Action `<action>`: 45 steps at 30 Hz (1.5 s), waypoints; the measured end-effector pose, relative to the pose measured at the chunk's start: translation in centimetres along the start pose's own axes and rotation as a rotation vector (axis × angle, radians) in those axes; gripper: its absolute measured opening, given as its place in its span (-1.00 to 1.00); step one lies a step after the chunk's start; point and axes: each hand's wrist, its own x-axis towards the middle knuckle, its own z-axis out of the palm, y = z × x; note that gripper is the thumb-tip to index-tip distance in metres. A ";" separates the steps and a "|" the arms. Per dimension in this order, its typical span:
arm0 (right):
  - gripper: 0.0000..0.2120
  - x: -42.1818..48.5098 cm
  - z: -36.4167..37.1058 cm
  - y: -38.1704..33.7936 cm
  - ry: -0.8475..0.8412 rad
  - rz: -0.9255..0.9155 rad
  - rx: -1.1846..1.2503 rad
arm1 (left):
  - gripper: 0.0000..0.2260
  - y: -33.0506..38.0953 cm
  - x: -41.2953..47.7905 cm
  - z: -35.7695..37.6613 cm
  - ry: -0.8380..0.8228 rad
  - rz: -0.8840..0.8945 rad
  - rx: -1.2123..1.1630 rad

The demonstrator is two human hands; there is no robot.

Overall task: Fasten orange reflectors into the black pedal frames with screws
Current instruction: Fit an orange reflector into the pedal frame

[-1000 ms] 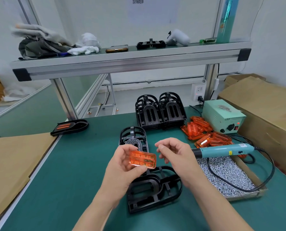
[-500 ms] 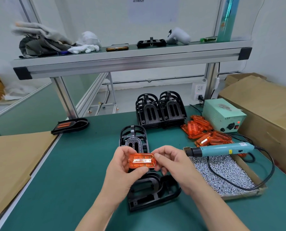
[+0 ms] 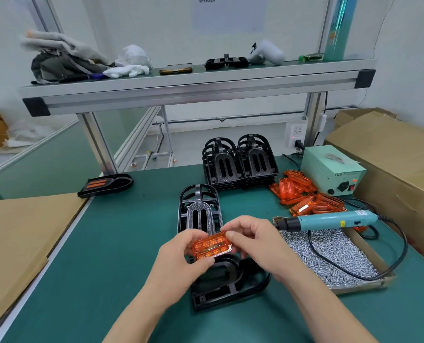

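On the green surface, near its front edge, an orange reflector is being held.
The left hand and right hand are pinching its ends just above a black pedal frame; an electric screwdriver is lying across the screw tray toward the right edge.

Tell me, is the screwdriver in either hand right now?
No, the screwdriver lies at the far end of the screw tray while the left hand and right hand both hold the orange reflector.
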 end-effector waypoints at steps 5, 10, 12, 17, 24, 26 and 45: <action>-0.79 -0.1 -0.3 1.0 -0.109 0.055 -0.164 | -0.67 -0.8 -0.5 0.1 -0.002 0.004 0.255; -0.89 -0.1 -0.3 1.5 -0.100 0.016 -0.576 | -0.72 -1.2 -0.8 0.6 -0.151 -0.012 0.376; -0.89 -0.3 -0.2 1.6 -0.118 -0.011 -0.639 | -0.69 -1.4 -0.9 0.8 -0.185 -0.014 0.395; -0.90 -0.6 0.4 1.2 -0.165 -0.030 -0.809 | -0.78 -1.4 -0.8 0.9 -0.225 -0.048 0.401; -0.90 -0.6 1.1 0.7 -0.185 -0.041 -0.913 | -0.91 -1.4 -0.8 0.8 -0.195 -0.069 0.379; -0.90 -0.7 1.1 0.7 -0.184 -0.049 -0.918 | -0.87 -1.4 -0.8 1.0 -0.176 -0.055 0.406; -0.90 -1.0 1.0 1.5 -0.132 -0.046 -0.885 | -0.50 -3.4 -1.3 -0.7 -0.227 -0.114 0.007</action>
